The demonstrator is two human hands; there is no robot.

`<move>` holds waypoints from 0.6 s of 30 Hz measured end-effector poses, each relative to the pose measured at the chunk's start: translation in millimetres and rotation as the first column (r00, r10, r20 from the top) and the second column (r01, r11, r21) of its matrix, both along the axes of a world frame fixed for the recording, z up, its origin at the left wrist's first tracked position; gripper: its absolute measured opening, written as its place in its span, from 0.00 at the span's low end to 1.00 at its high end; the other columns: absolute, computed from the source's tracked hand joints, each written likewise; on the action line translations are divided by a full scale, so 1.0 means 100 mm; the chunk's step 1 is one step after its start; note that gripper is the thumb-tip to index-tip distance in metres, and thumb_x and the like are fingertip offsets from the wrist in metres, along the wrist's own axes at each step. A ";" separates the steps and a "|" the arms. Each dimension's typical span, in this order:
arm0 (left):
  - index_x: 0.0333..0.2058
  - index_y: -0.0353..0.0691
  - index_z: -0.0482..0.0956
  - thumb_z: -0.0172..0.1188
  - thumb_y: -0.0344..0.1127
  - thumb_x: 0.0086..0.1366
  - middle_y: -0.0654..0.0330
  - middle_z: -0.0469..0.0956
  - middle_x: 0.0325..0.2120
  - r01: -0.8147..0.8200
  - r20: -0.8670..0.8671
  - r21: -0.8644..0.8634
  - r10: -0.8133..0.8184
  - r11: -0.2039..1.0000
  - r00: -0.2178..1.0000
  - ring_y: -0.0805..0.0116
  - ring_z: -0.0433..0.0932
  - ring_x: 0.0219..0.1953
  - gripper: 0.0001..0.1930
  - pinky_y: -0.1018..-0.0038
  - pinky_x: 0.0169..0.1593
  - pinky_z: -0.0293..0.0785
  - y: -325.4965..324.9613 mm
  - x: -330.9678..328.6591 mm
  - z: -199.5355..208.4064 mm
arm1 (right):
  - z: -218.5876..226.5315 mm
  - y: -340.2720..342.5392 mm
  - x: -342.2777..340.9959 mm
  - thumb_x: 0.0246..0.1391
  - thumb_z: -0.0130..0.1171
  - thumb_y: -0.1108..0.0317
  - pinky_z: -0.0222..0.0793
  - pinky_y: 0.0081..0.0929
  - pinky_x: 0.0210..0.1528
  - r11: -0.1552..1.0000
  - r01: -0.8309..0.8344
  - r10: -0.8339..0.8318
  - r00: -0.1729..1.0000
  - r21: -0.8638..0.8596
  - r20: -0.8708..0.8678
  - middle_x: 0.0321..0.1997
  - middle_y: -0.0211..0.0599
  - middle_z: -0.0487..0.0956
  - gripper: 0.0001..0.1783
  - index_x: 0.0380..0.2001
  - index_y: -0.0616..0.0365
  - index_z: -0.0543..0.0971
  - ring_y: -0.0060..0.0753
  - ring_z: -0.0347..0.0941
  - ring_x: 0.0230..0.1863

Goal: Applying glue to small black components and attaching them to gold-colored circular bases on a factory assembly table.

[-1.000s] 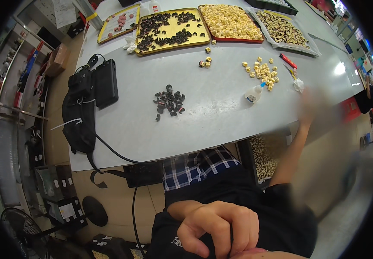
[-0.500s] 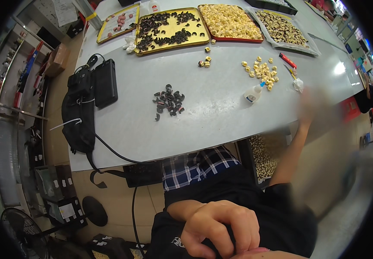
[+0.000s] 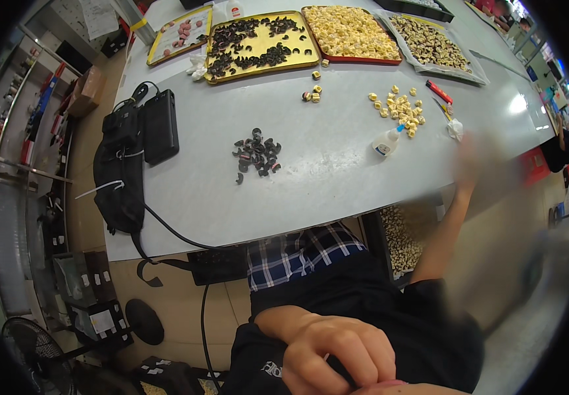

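My left hand [image 3: 340, 349] is raised in front of my black shirt at the lower middle. Its fingers are curled inward, and their tips are hidden at the bottom edge, so what they hold, if anything, cannot be seen. At the table's right edge is my right hand [image 3: 472, 161], too smeared for its fingers to show. Nearest to it lies a crumpled white tissue [image 3: 455, 129]. Left of that stands a small white glue bottle [image 3: 386, 142] with a blue tip, beside a loose group of cream-yellow pieces [image 3: 400, 106]. A pile of black curved pieces [image 3: 257, 155] sits mid-table.
Along the far side are a yellow tray of black pieces [image 3: 263, 68], a red tray of cream pieces [image 3: 353, 61] and a tray of dark-and-cream pieces [image 3: 472, 72]. A red lighter-like object [image 3: 438, 93] lies at right. A black pouch [image 3: 120, 178] with cables occupies the left.
My left hand has shifted slightly downward, its fingers curling a little differently. My right hand and the things on the table look the same.
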State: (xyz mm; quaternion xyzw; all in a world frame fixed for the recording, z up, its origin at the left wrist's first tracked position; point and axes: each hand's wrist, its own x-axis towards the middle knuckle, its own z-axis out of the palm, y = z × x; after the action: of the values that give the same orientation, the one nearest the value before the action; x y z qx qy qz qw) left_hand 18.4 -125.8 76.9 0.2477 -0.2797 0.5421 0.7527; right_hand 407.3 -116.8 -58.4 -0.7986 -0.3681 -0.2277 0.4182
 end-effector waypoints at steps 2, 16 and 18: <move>0.24 0.35 0.74 0.56 0.32 0.59 0.49 0.71 0.31 0.048 -0.009 -0.059 -0.049 0.997 0.999 0.58 0.73 0.30 0.08 0.70 0.33 0.73 0.00 -0.04 -0.03 | -0.01 0.00 0.01 0.57 0.51 0.64 0.68 0.27 0.47 1.000 -0.002 0.002 1.000 0.006 0.000 0.43 0.40 0.74 0.14 0.42 0.62 0.75 0.32 0.73 0.43; 0.27 0.29 0.75 0.56 0.37 0.60 0.47 0.71 0.33 0.067 -0.081 -0.168 -0.082 0.983 0.993 0.56 0.73 0.34 0.13 0.70 0.37 0.73 -0.08 -0.01 0.06 | 0.11 0.02 -0.13 0.57 0.51 0.65 0.68 0.28 0.47 0.999 0.028 -0.027 0.997 0.016 -0.073 0.43 0.40 0.74 0.13 0.40 0.63 0.74 0.34 0.73 0.43; 0.28 0.27 0.76 0.56 0.38 0.60 0.46 0.71 0.33 0.043 -0.099 -0.166 -0.060 0.985 0.993 0.55 0.73 0.34 0.15 0.70 0.37 0.74 -0.11 0.02 0.06 | 0.17 0.06 -0.21 0.57 0.51 0.65 0.68 0.28 0.47 0.999 0.042 -0.040 0.991 0.014 -0.129 0.43 0.40 0.74 0.13 0.40 0.63 0.74 0.34 0.73 0.43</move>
State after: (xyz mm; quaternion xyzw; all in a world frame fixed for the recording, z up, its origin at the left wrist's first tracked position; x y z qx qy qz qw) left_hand 19.9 -136.7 83.4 0.2054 -0.2010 0.5300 0.7978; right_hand 386.4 -111.2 -41.1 -0.8154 -0.3221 -0.1875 0.4430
